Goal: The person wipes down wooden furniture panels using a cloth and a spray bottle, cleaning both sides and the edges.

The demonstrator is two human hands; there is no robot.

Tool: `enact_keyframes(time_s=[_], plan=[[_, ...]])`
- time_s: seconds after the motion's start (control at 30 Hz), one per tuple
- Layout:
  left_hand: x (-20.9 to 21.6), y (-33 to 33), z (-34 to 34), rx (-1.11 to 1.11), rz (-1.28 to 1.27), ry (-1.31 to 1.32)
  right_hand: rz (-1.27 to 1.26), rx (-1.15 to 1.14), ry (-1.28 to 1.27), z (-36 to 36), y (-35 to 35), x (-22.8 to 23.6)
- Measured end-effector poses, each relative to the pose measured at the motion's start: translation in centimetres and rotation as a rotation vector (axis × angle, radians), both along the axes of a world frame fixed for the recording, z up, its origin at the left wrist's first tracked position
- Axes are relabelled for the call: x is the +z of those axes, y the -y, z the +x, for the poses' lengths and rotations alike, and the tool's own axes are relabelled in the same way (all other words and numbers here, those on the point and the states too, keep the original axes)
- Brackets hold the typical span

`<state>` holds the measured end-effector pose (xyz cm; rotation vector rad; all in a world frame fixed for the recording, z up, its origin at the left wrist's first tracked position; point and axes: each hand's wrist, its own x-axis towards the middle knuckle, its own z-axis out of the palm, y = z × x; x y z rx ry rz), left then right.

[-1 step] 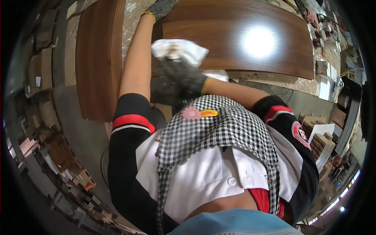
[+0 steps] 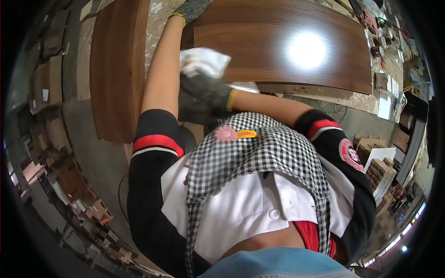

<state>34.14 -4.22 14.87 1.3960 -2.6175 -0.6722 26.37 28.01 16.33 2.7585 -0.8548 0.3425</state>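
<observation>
A brown wood-grain panel lies across the worktable, glossy with a bright light reflection. My right hand, in a dark grey glove with a yellow cuff, is closed on a crumpled white cloth at the panel's near left corner. Both hand and cloth are smeared by motion. My left hand, gloved the same way, reaches to the panel's left end near the top rim of the picture. Its fingers are partly cut off there, so their grip does not show.
A second brown panel stretches along the left, beside my left forearm. The worktable has a worn, paint-spotted surface. Tools and clutter sit at its right end. Stacked boards stand at right, and cardboard pieces at far left.
My right hand and the white cloth have shifted a little to the left along the panel's near edge. My left hand stays at about the same place.
</observation>
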Motion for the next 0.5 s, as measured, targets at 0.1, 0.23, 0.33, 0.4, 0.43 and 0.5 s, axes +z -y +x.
enact_keyframes(time_s=[0.1, 0.23, 0.33, 0.4, 0.43, 0.5], plan=[[-0.7, -0.1, -0.7, -0.008, -0.085, 0.078, 0.596, 0.423, -0.117, 4.2, 1.8, 4.4], [-3.5, -2.9, 3.1, 0.134, -0.445, -0.014, 0.664, 0.495, 0.444, 0.7, -2.2, 1.6], [0.0, -9.4, 4.4, -0.022, 0.244, -0.698, 0.774, 0.011, 0.617, -12.0, 0.3, 11.5], [-1.5, -16.0, 9.7, 0.015, -0.179, -0.625, 0.577, -0.192, 0.608, -19.6, 2.5, 12.7], [-1.8, -19.0, 10.9, 0.083, -0.246, -0.657, 0.54, -0.328, 0.812, -23.2, 4.1, 11.2], [-0.1, -27.2, 9.4, 0.49, 0.209, -1.013, 0.434, -0.712, 0.433, -29.1, 7.5, 9.3]])
